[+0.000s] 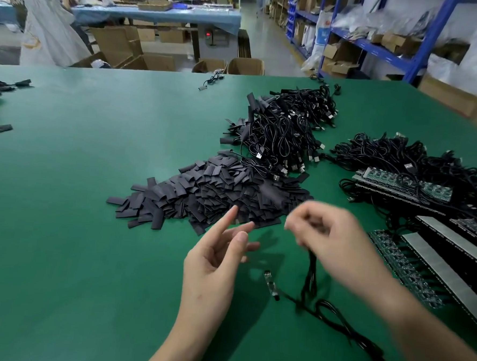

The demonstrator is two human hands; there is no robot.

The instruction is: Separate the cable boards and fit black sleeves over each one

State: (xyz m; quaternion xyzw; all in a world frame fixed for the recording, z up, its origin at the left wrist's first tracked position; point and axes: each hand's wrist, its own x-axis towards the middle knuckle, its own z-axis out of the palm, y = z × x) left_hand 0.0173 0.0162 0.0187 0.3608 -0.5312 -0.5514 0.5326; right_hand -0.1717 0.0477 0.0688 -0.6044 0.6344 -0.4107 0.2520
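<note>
1. The left hand [215,260] hovered open, its fingers straight and spread and holding nothing, just short of the near edge of the pile of black sleeves [214,195].
2. The right hand [331,236] was blurred. Its fingers were curled and a black cable [311,271] ran up into them, so it appeared to pinch the cable, though which fingers did the pinching could not be told.
3. The cable's small board [269,283] sat low over the green table [92,171], between the two hands and bare of any sleeve. Whether it touched the mat was unclear.
4. The step in hand looked to be fetching one sleeve for that board. Done well, it meant taking a single sleeve from the pile's near edge, not a clump.
5. Squeezing the sleeve's flat edges would open its mouth. The right hand would do better gripping close behind the board, so that the board did not swing.
6. The board should enter narrow end first and slide in until covered.
7. The cable's slack looped on the table by the right forearm and could snag, so it was best kept off the pile.
8. To the right lay panels of joined boards [404,185] under tangled leads, not yet separated.
</note>
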